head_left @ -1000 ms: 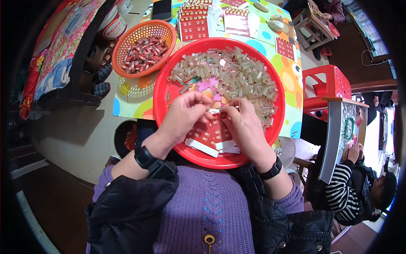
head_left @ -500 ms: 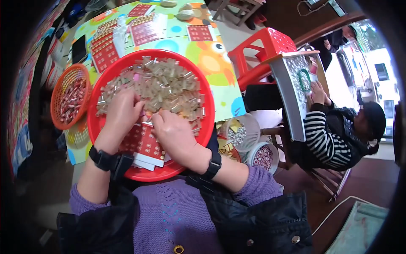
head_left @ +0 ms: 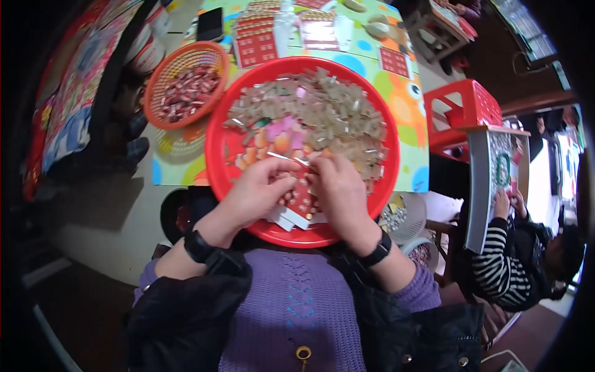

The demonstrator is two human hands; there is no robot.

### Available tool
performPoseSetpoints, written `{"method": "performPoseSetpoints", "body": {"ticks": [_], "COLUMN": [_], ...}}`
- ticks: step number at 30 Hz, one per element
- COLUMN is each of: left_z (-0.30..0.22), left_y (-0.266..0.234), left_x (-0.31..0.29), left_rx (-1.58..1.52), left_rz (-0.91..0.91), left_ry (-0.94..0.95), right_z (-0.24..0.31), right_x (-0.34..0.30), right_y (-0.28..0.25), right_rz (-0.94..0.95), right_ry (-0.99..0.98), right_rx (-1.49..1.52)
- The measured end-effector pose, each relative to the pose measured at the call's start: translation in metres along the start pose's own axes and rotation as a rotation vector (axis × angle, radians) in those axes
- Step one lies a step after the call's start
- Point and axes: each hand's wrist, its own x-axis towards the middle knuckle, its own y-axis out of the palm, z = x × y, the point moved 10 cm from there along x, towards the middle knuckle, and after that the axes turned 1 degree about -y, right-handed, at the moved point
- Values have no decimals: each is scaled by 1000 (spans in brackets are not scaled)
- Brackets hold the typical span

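Note:
A red round basin (head_left: 214, 133) holds a heap of small clear plastic pieces (head_left: 341, 115), with the flowered bottom showing through on its left. Over its near part my two hands come together, fingertips pinched close to each other. My left hand (head_left: 263, 189) has thumb and forefinger closed beside a red card with gold dots (head_left: 302, 197). From the other side my right hand (head_left: 339, 189) bends its closed fingers down over the same card. A thin shiny strip shows by the fingertips; what each hand pinches is too small to make out. White card ends poke out below.
On the left stands an orange basket (head_left: 152, 93) of small red-and-silver pieces. Red cards (head_left: 255, 46) and a black phone (head_left: 209, 25) lie behind the basin. At right are a red stool (head_left: 477, 105) and a person in striped sleeves (head_left: 502, 266) working at a tray.
My view has swung left, so the scene sits further right. My left hand has come away from the clear pieces to meet my right hand over the red card.

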Motion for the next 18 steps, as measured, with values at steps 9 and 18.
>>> {"method": "performPoseSetpoints", "body": {"ticks": [9,18], "left_z": [8,-7], "left_y": [-3,0], "left_x": [-2,-5], "left_rx": [50,-51], "left_rz": [0,9], "left_ry": [49,192], "right_z": [-5,13], "right_x": [-3,6], "right_y": [6,-5], "right_rz": [63,40], "right_ry": [106,-91], "right_rx": [-53,-76]}}
